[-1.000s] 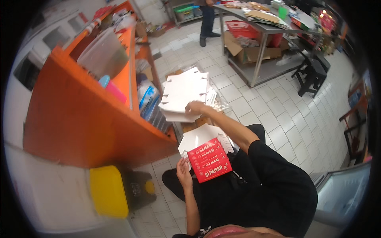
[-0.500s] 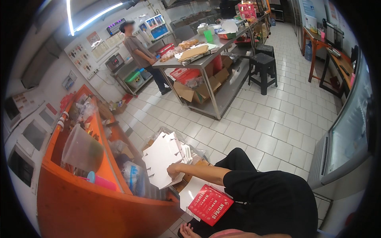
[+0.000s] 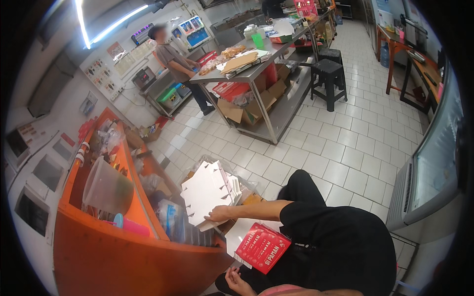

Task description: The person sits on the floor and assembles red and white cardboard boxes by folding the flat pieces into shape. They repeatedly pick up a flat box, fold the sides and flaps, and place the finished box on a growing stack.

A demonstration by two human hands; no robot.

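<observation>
A pile of flat white cardboard box blanks (image 3: pixel 206 190) with notched edges lies in front of me. My right hand (image 3: pixel 219 213) is at the near edge of the pile, its fingers closed on the edge of a blank. On my lap rests a red printed cardboard box blank (image 3: pixel 264 248), with a white flap (image 3: pixel 238 236) spread out beside it. My left hand (image 3: pixel 239 282) is just below the red cardboard, palm up, with its fingers loosely bent and apart. It holds nothing that I can see.
An orange counter (image 3: pixel 133 266) with a clear plastic tub (image 3: pixel 107 187) and a pink cup (image 3: pixel 134 227) stands at left. Beyond are a steel table (image 3: pixel 247 74), black stools (image 3: pixel 329 81) and a person (image 3: pixel 175 64). A glass-door fridge (image 3: pixel 429 172) is at right.
My right hand has slid along the pile's near edge, and its fingers are now more stretched out. My left hand has come further into view. The person at the back has raised a forearm.
</observation>
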